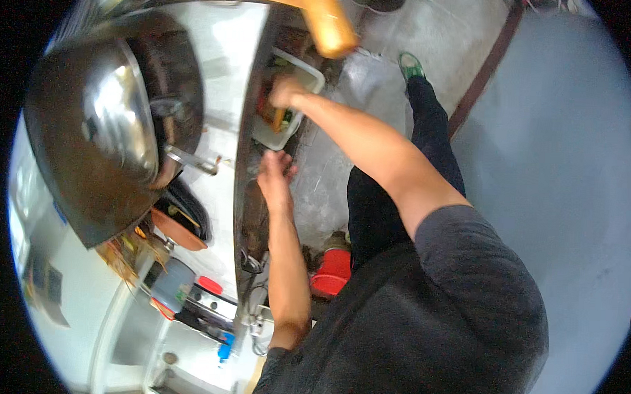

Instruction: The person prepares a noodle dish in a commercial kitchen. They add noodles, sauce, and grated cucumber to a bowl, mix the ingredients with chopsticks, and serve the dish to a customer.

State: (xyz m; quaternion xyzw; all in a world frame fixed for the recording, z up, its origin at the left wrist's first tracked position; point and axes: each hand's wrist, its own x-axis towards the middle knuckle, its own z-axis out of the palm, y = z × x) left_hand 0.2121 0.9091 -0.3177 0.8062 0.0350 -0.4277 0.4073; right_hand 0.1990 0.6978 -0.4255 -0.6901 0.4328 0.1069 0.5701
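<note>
My right hand reaches down into a pale plastic bin below the counter's edge. Motion blur hides its fingers, so I cannot tell whether they hold anything. Just beneath that hand, an orange-brown strip and some green scraps lie in the bin. My left hand hovers near the bin's closer end, fingers somewhat spread and nothing visible in them.
On the white countertop sits a large dark wok with a domed metal lid. An orange-brown dish stands nearby. A wooden bar juts in overhead. A red bucket is on the floor by my legs.
</note>
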